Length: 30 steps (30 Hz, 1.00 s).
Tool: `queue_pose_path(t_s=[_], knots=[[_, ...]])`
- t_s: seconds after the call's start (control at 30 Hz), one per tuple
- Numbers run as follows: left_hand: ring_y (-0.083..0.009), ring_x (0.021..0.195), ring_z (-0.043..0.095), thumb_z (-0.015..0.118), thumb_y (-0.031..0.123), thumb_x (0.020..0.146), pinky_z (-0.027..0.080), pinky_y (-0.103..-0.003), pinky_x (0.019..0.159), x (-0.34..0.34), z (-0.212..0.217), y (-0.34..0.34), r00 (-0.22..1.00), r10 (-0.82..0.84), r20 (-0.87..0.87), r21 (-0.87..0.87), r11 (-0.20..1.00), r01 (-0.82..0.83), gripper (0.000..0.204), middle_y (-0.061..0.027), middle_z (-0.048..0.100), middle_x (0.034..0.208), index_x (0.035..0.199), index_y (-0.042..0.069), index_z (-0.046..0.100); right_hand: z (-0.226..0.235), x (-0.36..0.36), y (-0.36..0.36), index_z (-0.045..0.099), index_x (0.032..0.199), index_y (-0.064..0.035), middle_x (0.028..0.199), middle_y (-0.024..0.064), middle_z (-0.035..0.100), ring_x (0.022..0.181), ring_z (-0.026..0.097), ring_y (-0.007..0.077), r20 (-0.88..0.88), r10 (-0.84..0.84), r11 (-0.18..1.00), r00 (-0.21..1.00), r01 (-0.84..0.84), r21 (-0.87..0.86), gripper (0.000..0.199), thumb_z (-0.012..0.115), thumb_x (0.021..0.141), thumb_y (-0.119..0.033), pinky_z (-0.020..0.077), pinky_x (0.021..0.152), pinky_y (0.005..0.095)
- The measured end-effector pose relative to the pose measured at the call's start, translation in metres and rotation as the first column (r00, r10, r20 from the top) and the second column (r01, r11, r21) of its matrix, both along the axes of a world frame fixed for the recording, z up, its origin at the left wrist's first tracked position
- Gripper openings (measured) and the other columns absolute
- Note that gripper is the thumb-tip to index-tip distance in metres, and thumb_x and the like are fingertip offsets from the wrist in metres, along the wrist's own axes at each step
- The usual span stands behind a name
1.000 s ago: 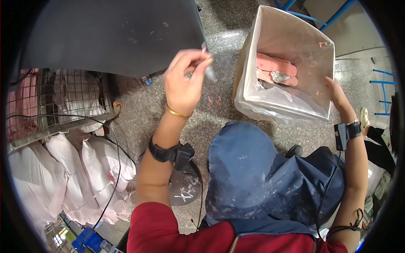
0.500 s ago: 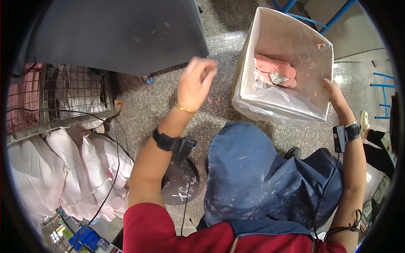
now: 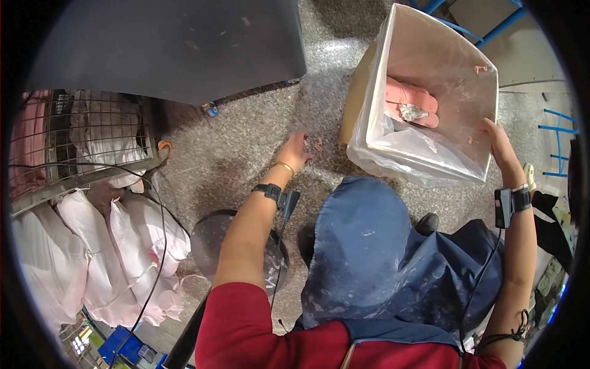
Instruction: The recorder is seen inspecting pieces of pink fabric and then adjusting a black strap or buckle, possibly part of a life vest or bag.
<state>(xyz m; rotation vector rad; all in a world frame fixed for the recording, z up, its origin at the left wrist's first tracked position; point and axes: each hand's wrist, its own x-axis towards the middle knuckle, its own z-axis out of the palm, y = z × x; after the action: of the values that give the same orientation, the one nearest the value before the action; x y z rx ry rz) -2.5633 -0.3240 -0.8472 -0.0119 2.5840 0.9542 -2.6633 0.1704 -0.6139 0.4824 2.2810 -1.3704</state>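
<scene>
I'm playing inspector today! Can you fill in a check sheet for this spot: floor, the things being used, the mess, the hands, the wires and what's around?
Surface: speckled grey floor.
Job's things: bag-lined box holding pink pieces; small scraps on the floor.
Clutter: pale pink sacks heaped at left; round dark stool.
Hands: left hand reaches down at the scraps; right hand grips the box rim.
Cables: black cable across the sacks; wires from both wrist devices.
Surroundings: wire cage, dark table, blue frame.

The speckled grey floor (image 3: 246, 147) carries a plastic-lined box (image 3: 369, 132), a round dark stool (image 3: 215, 240) and white sacks (image 3: 92, 246).
</scene>
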Motion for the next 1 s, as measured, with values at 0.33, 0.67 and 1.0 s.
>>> queue_pose_path(t_s=[0.33,0.67,1.0], knots=[[-0.0365,0.107,0.057,0.072,0.013,0.079,0.050,-0.044,0.088,-0.023,0.011,0.021,0.998,0.063,0.007,0.180,0.982,-0.064,0.044,-0.0171,0.051,0.120,0.119,0.010,0.053,0.006,0.006,-0.004,0.053,0.109,0.0001,0.097,0.0042,0.052,0.090,0.047,0.0136,-0.069,-0.005,0.999,0.998,0.007,0.032,0.030,0.048,0.090,-0.022,0.0404,0.082,0.0277],[-0.0345,0.102,0.057,0.058,0.022,0.090,0.048,-0.044,0.088,-0.065,-0.008,0.038,0.953,-0.220,-0.208,-0.162,0.969,0.189,0.023,-0.0151,0.055,0.110,0.106,0.007,0.063,0.001,0.004,0.002,0.052,0.101,-0.0024,0.094,0.0031,0.047,0.088,0.043,0.0136,-0.036,-0.047,0.999,0.998,0.047,0.011,0.026,0.050,0.089,-0.025,0.0375,0.081,0.0270],[-0.0353,0.106,0.059,0.077,0.039,0.075,0.049,-0.045,0.090,-0.012,0.028,0.017,0.964,-0.126,-0.235,-0.261,0.963,0.062,0.061,-0.0139,0.050,0.119,0.124,0.012,0.053,0.009,0.007,-0.012,0.052,0.098,-0.0028,0.093,0.0041,0.047,0.086,0.042,0.0143,-0.062,-0.059,0.995,0.996,0.063,0.077,0.024,0.050,0.087,-0.024,0.0364,0.080,0.0275]])
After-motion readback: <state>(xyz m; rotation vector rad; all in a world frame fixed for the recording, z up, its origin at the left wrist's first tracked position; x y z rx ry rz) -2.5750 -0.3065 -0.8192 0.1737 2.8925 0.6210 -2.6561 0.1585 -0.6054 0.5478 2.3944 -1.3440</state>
